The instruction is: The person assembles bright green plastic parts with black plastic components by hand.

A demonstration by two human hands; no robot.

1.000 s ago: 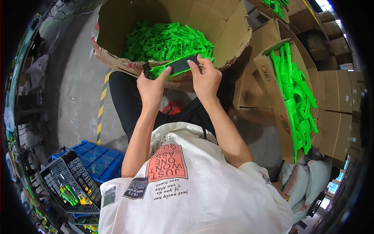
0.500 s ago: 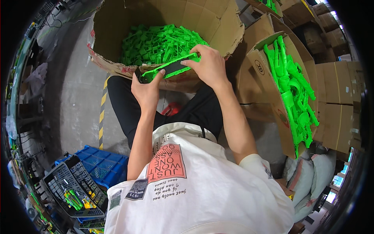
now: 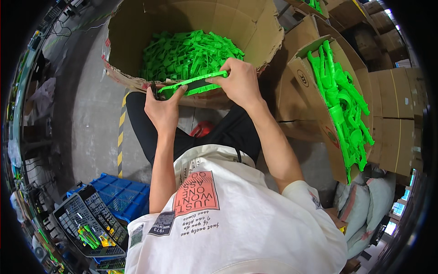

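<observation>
Between my two hands is a long bright green plastic part with a dark strip along its middle [image 3: 197,85]. My left hand [image 3: 163,108] grips its left end, thumb on the near face, and a small black piece shows by those fingers. My right hand [image 3: 238,84] pinches the right end between thumb and fingers. The part is held over the near rim of a large cardboard box [image 3: 132,39]. Inside that box lies a heap of small green plastic pieces [image 3: 191,52]. My fingers behind the part are partly hidden.
At the right, a tilted carton [image 3: 315,109] holds larger green plastic parts [image 3: 344,109]. Stacked cardboard boxes [image 3: 394,93] and pale sacks [image 3: 372,205] stand beyond it. A blue crate [image 3: 121,194] and a grey basket [image 3: 86,210] sit at lower left, near a yellow-black floor line [image 3: 122,137].
Both hands have moved slightly down and left with the green part. It has tipped, so its dark face shows narrower and its edge more.
</observation>
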